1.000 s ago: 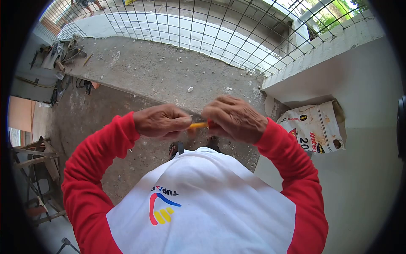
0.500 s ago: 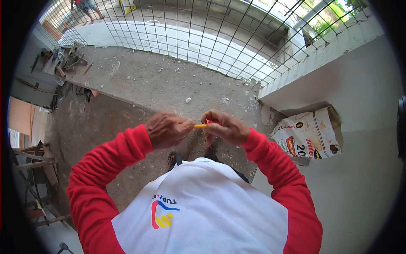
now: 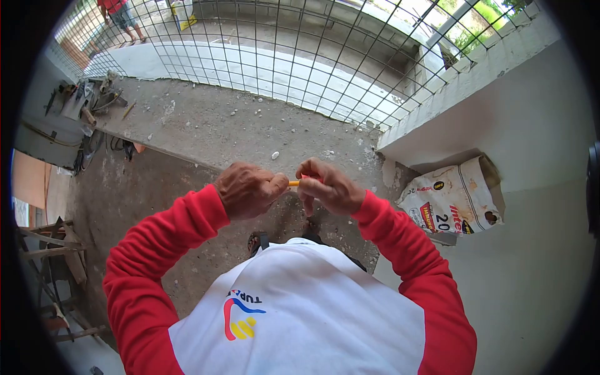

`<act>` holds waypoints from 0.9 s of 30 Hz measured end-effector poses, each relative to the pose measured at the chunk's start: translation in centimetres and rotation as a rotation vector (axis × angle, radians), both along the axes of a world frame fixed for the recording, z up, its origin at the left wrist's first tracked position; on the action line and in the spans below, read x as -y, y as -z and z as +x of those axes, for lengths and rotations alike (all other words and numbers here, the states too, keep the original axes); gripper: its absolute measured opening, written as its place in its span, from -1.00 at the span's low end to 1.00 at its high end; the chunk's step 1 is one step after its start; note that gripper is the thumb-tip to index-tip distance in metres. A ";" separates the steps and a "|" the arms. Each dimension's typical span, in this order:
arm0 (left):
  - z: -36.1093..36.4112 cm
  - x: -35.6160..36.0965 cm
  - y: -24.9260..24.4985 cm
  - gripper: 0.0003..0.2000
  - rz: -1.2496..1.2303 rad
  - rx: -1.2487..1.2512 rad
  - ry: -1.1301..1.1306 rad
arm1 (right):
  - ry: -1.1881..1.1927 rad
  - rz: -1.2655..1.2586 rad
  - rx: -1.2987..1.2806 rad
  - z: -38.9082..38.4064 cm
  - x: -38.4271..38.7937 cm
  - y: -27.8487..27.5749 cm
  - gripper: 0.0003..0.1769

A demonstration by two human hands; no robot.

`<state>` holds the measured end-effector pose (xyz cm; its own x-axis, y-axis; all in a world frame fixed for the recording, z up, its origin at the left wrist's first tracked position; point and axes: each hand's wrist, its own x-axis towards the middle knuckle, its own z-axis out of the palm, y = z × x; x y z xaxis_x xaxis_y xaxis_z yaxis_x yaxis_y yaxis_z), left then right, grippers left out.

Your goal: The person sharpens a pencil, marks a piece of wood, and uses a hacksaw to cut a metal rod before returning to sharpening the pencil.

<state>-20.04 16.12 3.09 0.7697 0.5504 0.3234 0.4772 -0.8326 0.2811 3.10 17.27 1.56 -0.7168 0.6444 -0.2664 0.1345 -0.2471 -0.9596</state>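
Note:
Between my two hands runs a thin yellow pencil, held level in front of my chest. My left hand is closed, its thumb and fingers pinching the pencil's left end. At the other end my right hand is closed around a small red object, which the pencil's tip meets. Fingers cover most of the red object, so its shape does not show. Both hands are near the edge of a rough concrete ledge.
Wire mesh stands behind the ledge, with a person beyond it. Tools lie at the ledge's left end. A torn printed sack is at right by the wall. Wooden pieces stand at left.
The left hand has turned a little around the pencil and now shows sharply instead of blurred. The right hand has hardly moved. The view has shifted slightly.

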 end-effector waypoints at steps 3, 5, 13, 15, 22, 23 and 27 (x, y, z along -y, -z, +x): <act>0.1 0.0 0.3 -0.88 -0.219 0.192 0.001 | 0.037 0.234 0.128 -0.3 0.2 -1.1 -0.73; -0.3 -0.1 -0.6 -0.86 -0.827 0.272 0.050 | -0.044 0.741 0.181 -0.3 0.5 -2.8 -0.72; -0.1 0.8 -0.9 -0.82 -0.393 0.131 0.068 | -0.061 1.057 0.135 0.4 0.9 -1.7 -0.69; -0.2 0.5 -1.7 -0.83 -0.239 -0.076 0.006 | 0.017 0.446 0.011 -0.2 1.0 -1.2 -0.70; -0.9 0.5 -0.2 -0.84 -0.132 0.104 0.008 | 0.029 0.149 0.059 -1.0 1.0 -1.9 -0.72; -1.2 0.5 -0.9 -0.84 -0.603 0.150 0.022 | -0.034 0.543 0.051 -0.8 0.9 -2.5 -0.71; -1.7 0.6 -1.7 -0.83 -1.375 0.279 0.136 | -0.186 1.415 -0.004 -1.0 0.6 -4.6 -0.64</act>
<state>-21.71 15.50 4.82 0.8424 0.4746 -0.2551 0.2106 0.1457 0.9666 2.14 16.72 6.18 -0.8183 0.2592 0.5130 0.0550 0.9238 -0.3790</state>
